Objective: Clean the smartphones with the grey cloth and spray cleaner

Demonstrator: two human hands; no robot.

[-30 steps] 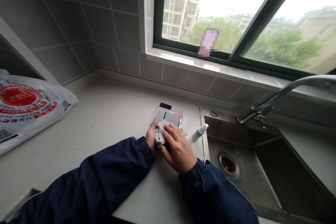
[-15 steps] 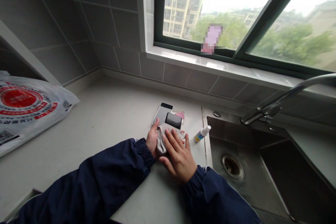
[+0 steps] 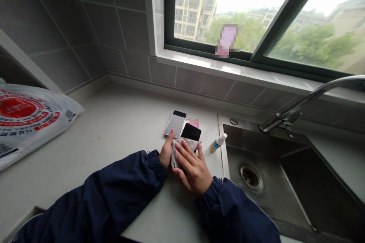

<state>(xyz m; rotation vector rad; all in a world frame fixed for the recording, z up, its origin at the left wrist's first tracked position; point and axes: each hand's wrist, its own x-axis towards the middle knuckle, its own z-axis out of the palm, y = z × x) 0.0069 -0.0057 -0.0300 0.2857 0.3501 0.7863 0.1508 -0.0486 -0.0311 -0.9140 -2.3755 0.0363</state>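
A black phone is in my left hand, its thumb along the near left edge. The lower part of the phone is covered by a light grey cloth. Flat on that cloth, pressing it to the phone, lie the outstretched fingers of my right hand. Just beyond, on the counter, lies a second phone with a grey, reflective face. A clear case with a pink patch lies partly hidden behind the black phone. To the right stands a small white spray bottle.
A steel sink with a curved faucet is set into the pale counter on the right. At the far left lies a white plastic bag with red print. A window and tiled wall stand behind.
The black phone's top end has tilted to the right, and the cloth with my right hand has shifted slightly on it. The whole view has moved slightly.
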